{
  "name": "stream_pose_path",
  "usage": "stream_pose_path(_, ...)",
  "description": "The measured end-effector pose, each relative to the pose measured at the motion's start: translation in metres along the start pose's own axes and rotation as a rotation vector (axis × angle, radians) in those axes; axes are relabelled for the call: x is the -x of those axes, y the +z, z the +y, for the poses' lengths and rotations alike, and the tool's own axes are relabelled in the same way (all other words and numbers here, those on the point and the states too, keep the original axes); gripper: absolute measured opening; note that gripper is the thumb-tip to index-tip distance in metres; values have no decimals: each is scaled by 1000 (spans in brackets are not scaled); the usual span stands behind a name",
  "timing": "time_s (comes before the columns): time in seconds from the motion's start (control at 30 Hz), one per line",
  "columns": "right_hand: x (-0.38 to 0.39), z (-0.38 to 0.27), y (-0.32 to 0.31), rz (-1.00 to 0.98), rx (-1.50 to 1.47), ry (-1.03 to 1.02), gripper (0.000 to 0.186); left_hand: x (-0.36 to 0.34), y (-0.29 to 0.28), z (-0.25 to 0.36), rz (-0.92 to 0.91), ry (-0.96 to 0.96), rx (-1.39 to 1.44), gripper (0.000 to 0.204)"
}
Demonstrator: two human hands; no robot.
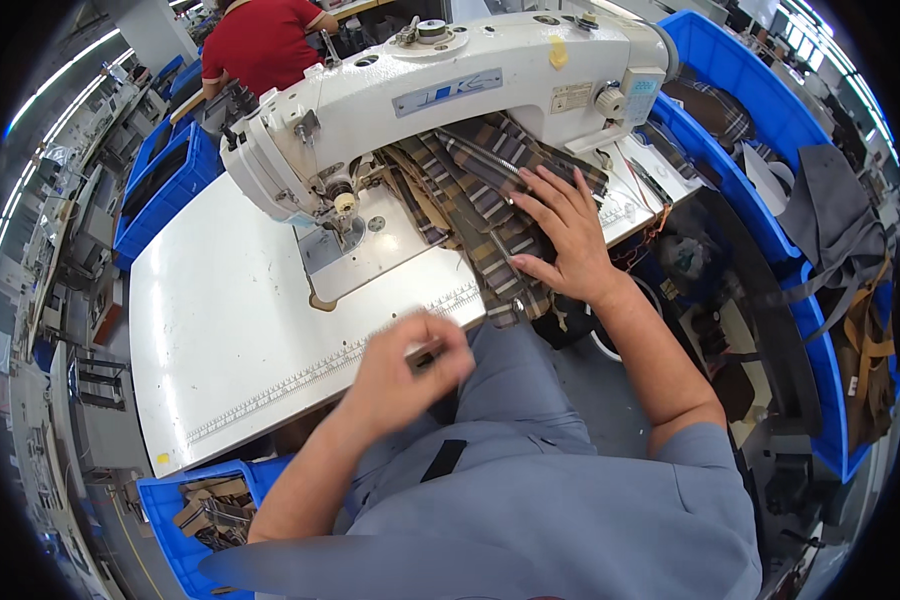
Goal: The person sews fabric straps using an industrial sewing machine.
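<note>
Two hands (570, 235) (410, 365) near striped fabric (490, 190)

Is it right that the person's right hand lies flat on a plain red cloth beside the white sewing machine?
Not quite. In the head view the right hand does lie flat beside the white sewing machine, but the cloth under it is striped plaid in brown and grey, not plain red.

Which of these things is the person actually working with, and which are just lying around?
In use:
right hand flat on the striped fabric
left hand pinching a small metal tool
sewing machine
white table

Lying about:
blue bins
bin of brown pieces
grey cloth
</note>
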State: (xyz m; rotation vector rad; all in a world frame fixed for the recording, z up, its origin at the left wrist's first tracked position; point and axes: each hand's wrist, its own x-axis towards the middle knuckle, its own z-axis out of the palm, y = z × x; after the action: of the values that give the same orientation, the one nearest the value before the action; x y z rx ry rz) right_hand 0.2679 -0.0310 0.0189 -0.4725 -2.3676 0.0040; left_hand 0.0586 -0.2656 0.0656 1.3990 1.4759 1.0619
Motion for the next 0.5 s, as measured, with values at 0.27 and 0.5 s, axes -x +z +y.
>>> stream_pose_path(0.27,3,-37,-14,262,-88,116,43,79,22,45,-857,632,489,28)
stream_pose_path(0.5,-6,-39,0,196,-19,140,56,116,67,14,-755,804,601,41)
